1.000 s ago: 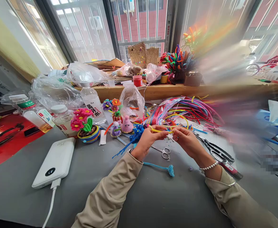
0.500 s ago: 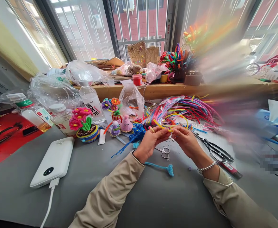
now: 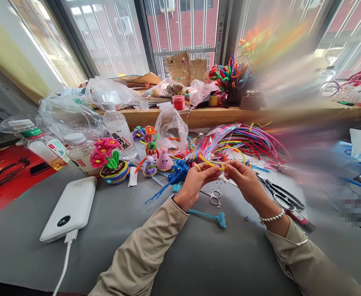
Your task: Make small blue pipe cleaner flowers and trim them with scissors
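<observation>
Just right of frame centre, the left hand [image 3: 195,181] and right hand [image 3: 243,179] both pinch the yellow pipe cleaner [image 3: 212,164], which spans left-to-right between their closed fingertips.

- Two scissors: small pair [image 3: 213,196] just below the hands, large pair [image 3: 280,195] to their right.
- Three bottles [image 3: 118,131] far left of the hands.
- One power bank [image 3: 70,208] left of the hands.
</observation>
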### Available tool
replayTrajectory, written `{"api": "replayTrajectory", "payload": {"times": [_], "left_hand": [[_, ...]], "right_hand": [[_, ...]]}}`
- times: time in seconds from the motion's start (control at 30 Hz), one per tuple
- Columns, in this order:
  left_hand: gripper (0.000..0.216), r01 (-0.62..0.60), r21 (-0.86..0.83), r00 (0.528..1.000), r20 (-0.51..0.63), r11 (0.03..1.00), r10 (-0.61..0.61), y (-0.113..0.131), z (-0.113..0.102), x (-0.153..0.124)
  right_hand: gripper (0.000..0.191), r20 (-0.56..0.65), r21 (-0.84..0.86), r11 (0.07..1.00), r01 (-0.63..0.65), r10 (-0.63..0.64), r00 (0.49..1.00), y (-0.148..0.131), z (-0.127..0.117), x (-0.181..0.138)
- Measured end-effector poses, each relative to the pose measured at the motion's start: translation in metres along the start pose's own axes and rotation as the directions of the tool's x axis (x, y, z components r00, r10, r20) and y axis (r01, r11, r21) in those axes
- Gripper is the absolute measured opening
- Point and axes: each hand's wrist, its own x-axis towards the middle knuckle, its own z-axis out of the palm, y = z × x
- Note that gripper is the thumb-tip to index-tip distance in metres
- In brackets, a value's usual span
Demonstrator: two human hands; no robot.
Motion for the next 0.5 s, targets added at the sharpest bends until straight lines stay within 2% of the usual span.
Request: {"api": "replayTrajectory", "payload": {"times": [0.07,0.13,0.3,0.5], "left_hand": [[0.017,-0.015,-0.035,1.0,-0.014,0.999,0.014,-0.001,0.0,0.0],[0.017,-0.029,-0.059,1.0,-0.012,0.998,0.028,-0.002,0.0,0.0],[0.018,-0.047,-0.049,0.999,0.007,0.998,0.047,-0.004,-0.001,0.0],[0.02,-0.127,0.089,0.99,-0.056,0.988,0.132,-0.007,0.002,0.003]], "right_hand": [[0.025,-0.086,-0.009,1.0,0.026,-0.027,0.996,0.002,0.002,-0.001],[0.023,-0.112,-0.105,0.991,0.081,-0.093,0.989,0.003,0.004,-0.003],[0.015,-0.072,-0.354,0.901,0.249,-0.292,0.954,0.003,0.009,-0.008],[0.014,-0.085,-0.552,0.773,0.313,-0.426,0.901,0.004,0.012,-0.008]]}}
